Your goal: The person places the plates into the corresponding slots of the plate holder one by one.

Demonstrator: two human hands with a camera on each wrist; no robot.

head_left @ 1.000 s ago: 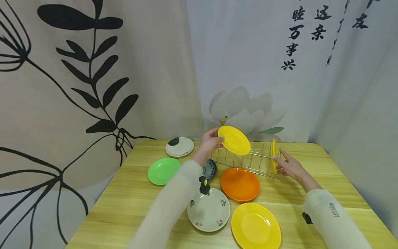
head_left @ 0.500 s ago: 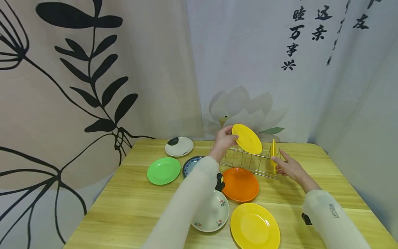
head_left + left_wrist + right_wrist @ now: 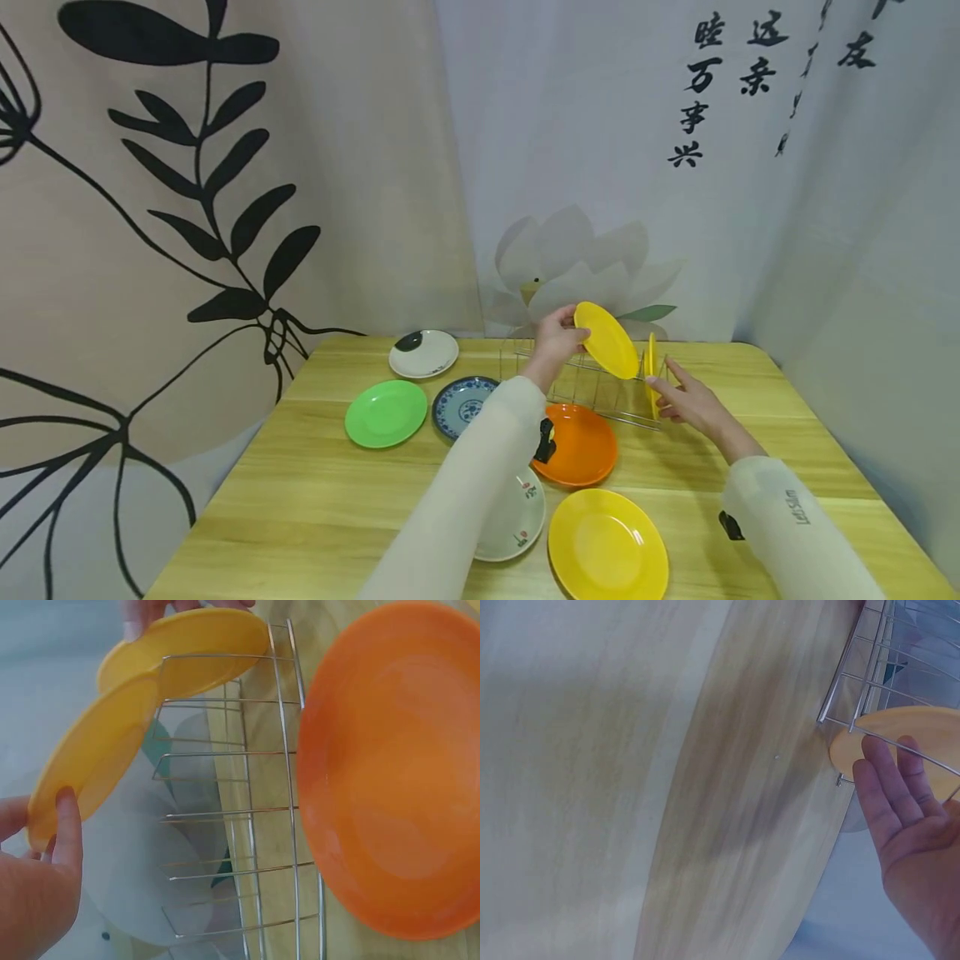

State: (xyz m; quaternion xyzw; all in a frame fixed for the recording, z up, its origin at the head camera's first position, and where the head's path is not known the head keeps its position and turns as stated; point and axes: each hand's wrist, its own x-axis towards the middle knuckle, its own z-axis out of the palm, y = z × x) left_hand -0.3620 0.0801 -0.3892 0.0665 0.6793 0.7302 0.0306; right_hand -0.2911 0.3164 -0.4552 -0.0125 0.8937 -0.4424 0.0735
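Observation:
My left hand pinches a small yellow plate by its edge, tilted above the wire dish rack. In the left wrist view its thumb lies on the face of that plate. A second yellow plate stands on edge at the rack's right end. My right hand is beside this plate, fingertips at its edge and outer side. In the right wrist view the right hand's fingers are extended by the rack's end wire, and its thumb is hidden.
On the wooden table lie an orange plate, a large yellow plate, a white patterned plate, a blue-and-white plate, a green plate and a white plate with a black patch. A printed curtain hangs behind.
My left hand has carried its yellow plate to the right, closer to the standing plate. My right hand stays at the rack's right end. The head view has shifted slightly.

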